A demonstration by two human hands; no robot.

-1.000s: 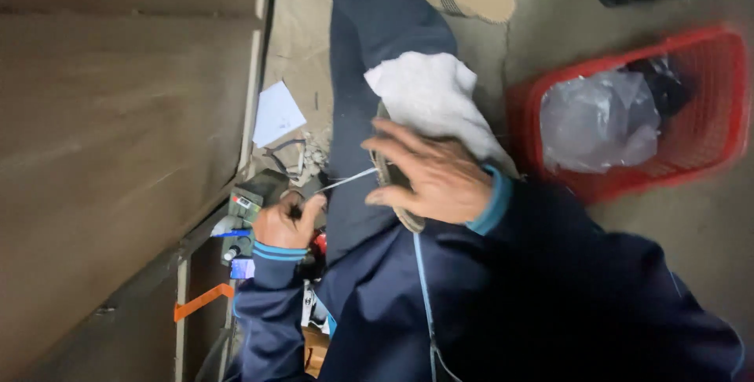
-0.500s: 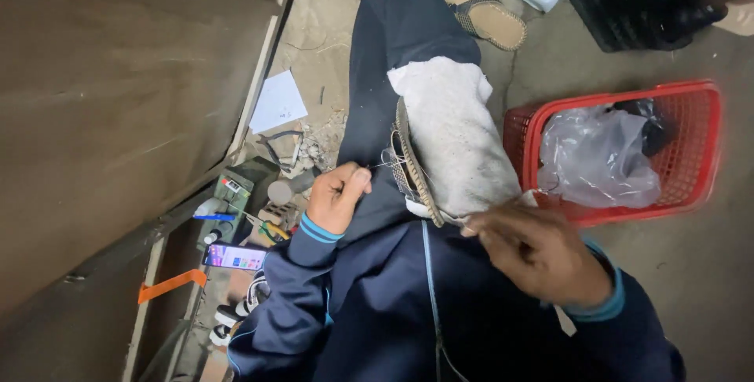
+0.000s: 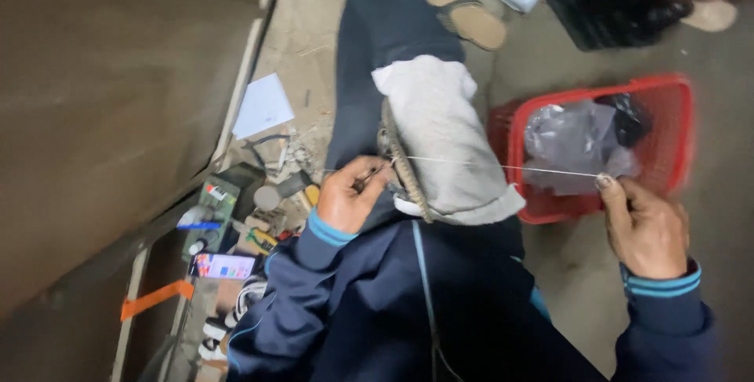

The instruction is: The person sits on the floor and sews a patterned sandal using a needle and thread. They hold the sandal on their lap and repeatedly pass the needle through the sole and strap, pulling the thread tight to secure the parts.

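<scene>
A pale thread [image 3: 503, 167] runs taut across the grey cloth [image 3: 444, 142] on the person's knee. The right hand [image 3: 646, 229], out to the right by the red basket [image 3: 675, 146], pinches its end. The left hand [image 3: 349, 193] is closed on the thread's other end, beside the cloth's edge.

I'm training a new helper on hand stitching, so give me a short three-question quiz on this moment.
1. True or false: the thread is stretched taut between both hands.
2. Which hand pinches the thread's far end over the red basket? A) left hand B) right hand
3. What lies on the lap under the grey cloth?

Key: 1 true. 2 B, the right hand; the left hand stays at the sole. 3 a shoe sole, edge up.
</scene>
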